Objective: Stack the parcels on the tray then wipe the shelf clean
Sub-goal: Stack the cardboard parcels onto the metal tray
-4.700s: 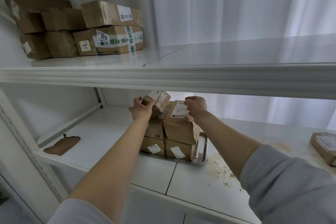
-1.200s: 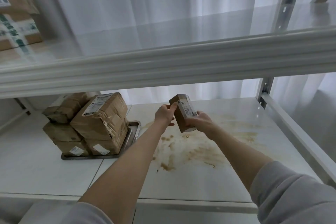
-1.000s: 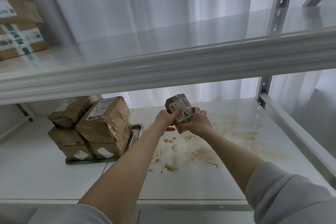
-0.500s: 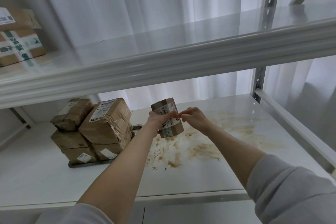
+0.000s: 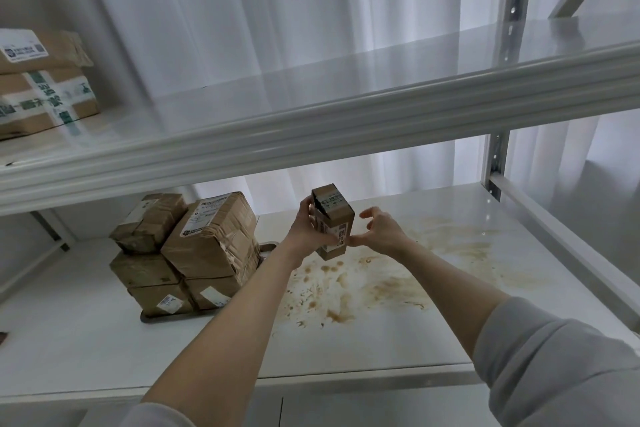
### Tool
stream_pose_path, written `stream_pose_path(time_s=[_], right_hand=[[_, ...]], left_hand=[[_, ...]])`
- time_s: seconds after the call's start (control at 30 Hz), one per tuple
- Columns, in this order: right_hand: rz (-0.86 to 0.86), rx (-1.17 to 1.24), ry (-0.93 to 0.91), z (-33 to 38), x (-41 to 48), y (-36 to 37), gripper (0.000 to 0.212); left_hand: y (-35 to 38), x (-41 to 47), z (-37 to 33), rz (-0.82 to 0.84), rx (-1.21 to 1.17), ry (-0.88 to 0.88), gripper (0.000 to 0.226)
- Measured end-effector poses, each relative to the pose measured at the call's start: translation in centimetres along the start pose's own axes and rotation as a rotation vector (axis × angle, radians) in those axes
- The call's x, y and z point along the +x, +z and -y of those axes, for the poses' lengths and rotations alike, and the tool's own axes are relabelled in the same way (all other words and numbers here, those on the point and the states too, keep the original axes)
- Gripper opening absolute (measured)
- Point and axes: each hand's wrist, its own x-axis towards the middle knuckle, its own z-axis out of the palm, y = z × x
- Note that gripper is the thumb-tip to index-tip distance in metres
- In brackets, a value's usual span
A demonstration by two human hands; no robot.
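My left hand [image 5: 306, 230] grips a small brown parcel [image 5: 334, 218] with white labels, held upright above the stained white shelf [image 5: 363, 333]. My right hand [image 5: 379, 230] is beside the parcel's right side, thumb tip touching its lower edge, the other fingers spread and off it. To the left, several brown parcels [image 5: 211, 236] are stacked two layers high on a metal tray [image 5: 268, 248], mostly hidden under them.
Brown stains [image 5: 381, 284] spread across the shelf's right half. An upper shelf [image 5: 311, 121] juts out overhead, with taped boxes [image 5: 41, 80] at its far left. A metal upright [image 5: 497, 163] and side rail [image 5: 568, 239] bound the right side. White curtains hang behind.
The last loose parcel was picked off the shelf's right side and passed from right hand to left. The right hand's fingers have now come off it. The view has drifted.
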Motion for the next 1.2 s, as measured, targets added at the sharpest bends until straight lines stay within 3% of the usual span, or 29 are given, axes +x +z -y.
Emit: stream_pose_path(time_s=[0.13,0.27,0.43,0.6,0.8,1.0,1.2], right_hand=[[0.075,0.026,0.007,0.1,0.1,0.2,0.108],[0.154,0.018,0.027,0.2,0.2,0.2,0.112],[0.27,0.044,0.015,0.9,-0.4,-0.1,0.101],[0.362,0.176,-0.031,2.1,-0.9,-0.3,0.071],[0.328,0.282,-0.035,2.6,-0.6,-0.2,0.072],[0.256,0.334,-0.026,2.9,-0.7,0.5,0.085],[-0.062,0.031,-0.101,3.3,-1.2,1.8,0.094]], left_hand=[[-0.4,0.2,0.2,0.077,-0.044,0.013,0.097],[-0.8,0.4,0.2,0.102,-0.169,-0.021,0.091],[-1.2,0.5,0.0,0.112,-0.376,-0.148,0.056],[-1.1,0.1,-0.5,0.006,-0.562,-0.247,0.026],[-1.4,0.5,-0.4,-0.101,-0.787,-0.285,0.033],[-1.4,0.6,-0.2,-0.159,-0.799,-0.299,0.04],[-0.9,0.3,-0.7,-0.151,-0.641,-0.294,0.023]])
